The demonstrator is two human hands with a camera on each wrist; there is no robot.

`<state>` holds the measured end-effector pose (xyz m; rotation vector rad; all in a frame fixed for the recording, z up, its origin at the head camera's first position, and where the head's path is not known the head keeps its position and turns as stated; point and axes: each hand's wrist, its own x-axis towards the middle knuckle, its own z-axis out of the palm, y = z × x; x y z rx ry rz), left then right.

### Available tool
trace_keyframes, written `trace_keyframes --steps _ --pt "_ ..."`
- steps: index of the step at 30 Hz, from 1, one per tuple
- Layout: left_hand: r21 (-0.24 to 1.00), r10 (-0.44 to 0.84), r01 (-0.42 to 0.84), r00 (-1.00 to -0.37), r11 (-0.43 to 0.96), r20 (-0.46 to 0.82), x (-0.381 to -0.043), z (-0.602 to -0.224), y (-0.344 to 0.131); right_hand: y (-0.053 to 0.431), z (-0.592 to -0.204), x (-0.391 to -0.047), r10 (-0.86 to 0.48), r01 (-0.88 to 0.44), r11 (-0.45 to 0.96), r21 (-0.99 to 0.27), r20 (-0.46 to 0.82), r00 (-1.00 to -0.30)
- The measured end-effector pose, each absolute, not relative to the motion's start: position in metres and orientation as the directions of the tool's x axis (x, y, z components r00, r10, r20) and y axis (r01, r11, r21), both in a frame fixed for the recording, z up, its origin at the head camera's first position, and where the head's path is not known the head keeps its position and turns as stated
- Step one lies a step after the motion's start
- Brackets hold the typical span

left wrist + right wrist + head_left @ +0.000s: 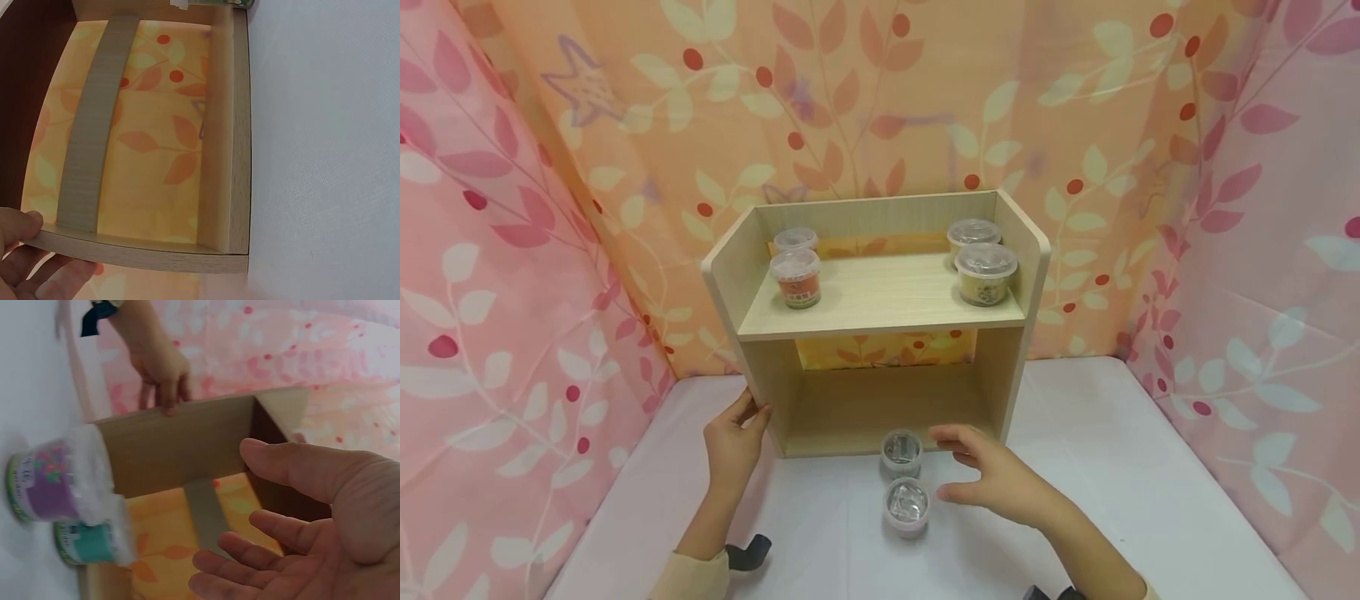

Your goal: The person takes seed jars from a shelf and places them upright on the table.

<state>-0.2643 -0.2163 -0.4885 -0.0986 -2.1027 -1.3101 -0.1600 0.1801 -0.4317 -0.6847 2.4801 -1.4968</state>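
Note:
A pale wooden two-tier shelf (pixel 880 292) stands on the white table. My left hand (pixel 734 442) grips the front edge of its left side panel (pixel 144 257), thumb on the inner face and fingers outside. Before the lower tier, two small clear-lidded plastic cups stand one behind the other: a purple-labelled cup (pixel 51 481) nearer me and a teal-labelled cup (pixel 90 540) behind. My right hand (pixel 996 479) hovers just right of these cups, thumb and fingers spread apart with nothing between them.
On the upper tier, two lidded cups with red labels (pixel 801 287) stand at the left and two yellowish lidded cups (pixel 983 287) at the right. Floral curtains (pixel 880 108) hang behind and on both sides. White tabletop (pixel 1112 467) extends right of the shelf.

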Motion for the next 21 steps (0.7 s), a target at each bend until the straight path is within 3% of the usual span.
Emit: trace_keyframes --steps 13,21 --pt "0.76 -0.259 0.401 -0.771 0.511 0.581 -0.26 -0.489 -0.214 0.205 -0.343 -0.151 -0.24 -0.411 0.337 -0.847 0.344 -0.908" --pt "0.749 -0.254 0.406 -0.765 0.524 0.592 -0.263 -0.487 -0.216 0.203 -0.29 -0.156 -0.103 -0.376 0.392 -0.84 0.366 -0.925"
